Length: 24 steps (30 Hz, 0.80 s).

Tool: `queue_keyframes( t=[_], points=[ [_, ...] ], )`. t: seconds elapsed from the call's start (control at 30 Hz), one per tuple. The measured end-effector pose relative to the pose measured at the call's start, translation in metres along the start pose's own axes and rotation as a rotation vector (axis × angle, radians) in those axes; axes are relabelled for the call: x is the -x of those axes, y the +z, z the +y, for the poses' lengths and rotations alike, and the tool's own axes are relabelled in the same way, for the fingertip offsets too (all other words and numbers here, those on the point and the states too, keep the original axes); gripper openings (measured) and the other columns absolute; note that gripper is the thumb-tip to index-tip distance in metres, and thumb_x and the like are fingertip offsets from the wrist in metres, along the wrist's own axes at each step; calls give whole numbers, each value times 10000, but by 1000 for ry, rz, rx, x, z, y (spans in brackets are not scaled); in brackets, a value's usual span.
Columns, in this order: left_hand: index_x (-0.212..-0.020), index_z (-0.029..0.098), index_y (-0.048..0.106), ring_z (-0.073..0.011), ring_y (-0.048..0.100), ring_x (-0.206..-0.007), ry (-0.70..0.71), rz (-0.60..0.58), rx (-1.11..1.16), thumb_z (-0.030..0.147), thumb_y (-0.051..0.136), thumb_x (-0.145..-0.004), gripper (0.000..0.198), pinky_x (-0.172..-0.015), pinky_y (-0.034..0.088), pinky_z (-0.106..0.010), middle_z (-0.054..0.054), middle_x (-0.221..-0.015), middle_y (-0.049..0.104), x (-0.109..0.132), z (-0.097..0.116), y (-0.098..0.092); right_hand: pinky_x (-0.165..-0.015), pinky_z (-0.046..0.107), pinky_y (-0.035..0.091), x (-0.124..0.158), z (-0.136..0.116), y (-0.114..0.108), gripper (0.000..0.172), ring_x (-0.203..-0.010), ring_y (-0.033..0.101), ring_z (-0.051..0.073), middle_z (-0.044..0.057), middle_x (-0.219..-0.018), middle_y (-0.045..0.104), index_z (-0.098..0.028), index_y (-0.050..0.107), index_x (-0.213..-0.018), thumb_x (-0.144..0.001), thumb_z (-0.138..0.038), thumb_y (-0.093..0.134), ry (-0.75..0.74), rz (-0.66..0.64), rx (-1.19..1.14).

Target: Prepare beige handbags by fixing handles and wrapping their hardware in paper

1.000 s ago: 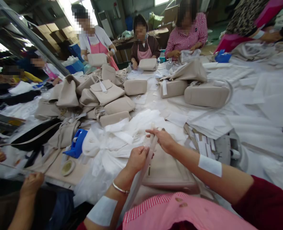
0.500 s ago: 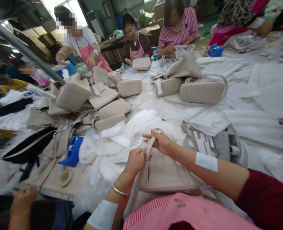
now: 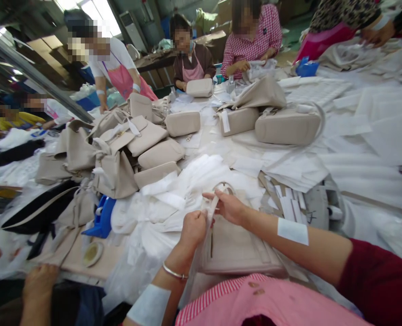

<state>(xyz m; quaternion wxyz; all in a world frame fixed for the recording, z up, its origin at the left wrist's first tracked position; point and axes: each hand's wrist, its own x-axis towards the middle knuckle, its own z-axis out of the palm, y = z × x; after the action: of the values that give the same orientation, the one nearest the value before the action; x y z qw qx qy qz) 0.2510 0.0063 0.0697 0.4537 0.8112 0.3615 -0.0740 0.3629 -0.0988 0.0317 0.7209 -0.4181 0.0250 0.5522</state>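
A beige handbag (image 3: 244,246) lies on the table right in front of me, close to my pink apron, with a metal zip on its left part. Above its left side I hold a pale strap (image 3: 214,203), partly wrapped in thin translucent film. My left hand (image 3: 194,228) is closed on the strap's lower stretch, thumb on top. My right hand (image 3: 230,209) pinches it higher up between thumb and fingers. The bag's curved handle shows just beyond my right fingers. My fingertips partly hide the strap.
Beige handbags (image 3: 146,136) pile up at the left, and more bags (image 3: 287,127) stand ahead. A blue tape dispenser (image 3: 104,217) and a tape roll (image 3: 93,253) lie at the left. White sheets (image 3: 387,113) cover the right. Co-workers stand around; a neighbour's hand (image 3: 41,280) rests lower left.
A co-worker at the far left has put a bag down onto the left pile and lowered an arm. My hands stay nearly in place on the strap.
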Motion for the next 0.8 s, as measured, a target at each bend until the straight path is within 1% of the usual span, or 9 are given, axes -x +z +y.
queue_keyframes(
  t=[0.1, 0.17, 0.2, 0.27, 0.37, 0.47, 0.6, 0.67, 0.8],
  points=[
    [-612, 155, 680, -170, 565, -580, 25, 38, -46, 474, 424, -891, 495, -558, 370, -268, -39, -572, 660, -6, -3, -2, -780, 331, 479, 14, 18, 3, 402, -773, 591, 188, 55, -821, 678, -177, 685, -872, -862, -562, 572, 11, -169, 97],
    [-591, 158, 669, -167, 559, -579, 28, 44, -92, 460, 431, -891, 487, -558, 357, -265, -40, -554, 647, -7, -5, -1, -783, 343, 480, 19, 17, -1, 394, -751, 594, 185, 41, -788, 668, -184, 666, -852, -846, -571, 591, 61, -212, 67],
    [-590, 159, 671, -166, 560, -580, 28, 40, -117, 438, 436, -890, 472, -562, 354, -265, -42, -556, 648, -7, -5, -1, -771, 349, 482, 18, 12, -4, 400, -758, 602, 189, 39, -803, 672, -195, 657, -876, -857, -583, 563, 101, -175, 23],
    [-605, 163, 688, -165, 572, -580, 26, 22, -134, 398, 435, -892, 449, -578, 364, -269, -50, -580, 668, -6, -3, 1, -717, 346, 485, 10, -3, -11, 413, -767, 618, 196, 39, -842, 682, -221, 636, -950, -894, -596, 471, 162, -13, -83],
    [-631, 169, 713, -174, 603, -587, 17, -16, -106, 390, 416, -903, 460, -606, 392, -278, -67, -625, 702, -6, 1, 2, -660, 308, 474, -2, -18, -14, 338, -737, 623, 177, 41, -838, 683, -222, 634, -991, -934, -479, 422, 173, 219, -108],
    [-641, 165, 720, -191, 631, -628, 12, -23, -118, 385, 412, -903, 460, -613, 404, -282, -89, -650, 717, -13, 3, 4, -630, 292, 458, 2, -11, -6, 220, -684, 616, 161, 43, -795, 670, -183, 649, -900, -902, -333, 487, 156, 247, 31],
    [-649, 155, 716, -199, 646, -671, 13, -26, -145, 352, 428, -894, 426, -624, 415, -278, -113, -672, 724, -26, 2, 9, -596, 266, 422, 20, 4, 2, 188, -662, 616, 152, 26, -751, 654, -175, 623, -813, -844, -356, 581, 126, 125, 230],
    [-658, 149, 717, -199, 649, -655, 11, -33, -141, 346, 436, -888, 412, -621, 424, -282, -121, -682, 727, -28, 2, 12, -594, 267, 432, 20, 1, -2, 202, -675, 626, 157, 24, -781, 657, -189, 617, -856, -848, -386, 572, 176, 121, 187],
    [-679, 141, 724, -199, 659, -613, -29, -78, -64, 380, 421, -895, 442, -596, 449, -284, -124, -698, 734, -26, 6, 15, -587, 278, 473, 3, -17, -14, 208, -651, 613, 147, 30, -758, 633, -186, 558, -827, -910, -350, 461, 213, 374, 42]
  ],
)
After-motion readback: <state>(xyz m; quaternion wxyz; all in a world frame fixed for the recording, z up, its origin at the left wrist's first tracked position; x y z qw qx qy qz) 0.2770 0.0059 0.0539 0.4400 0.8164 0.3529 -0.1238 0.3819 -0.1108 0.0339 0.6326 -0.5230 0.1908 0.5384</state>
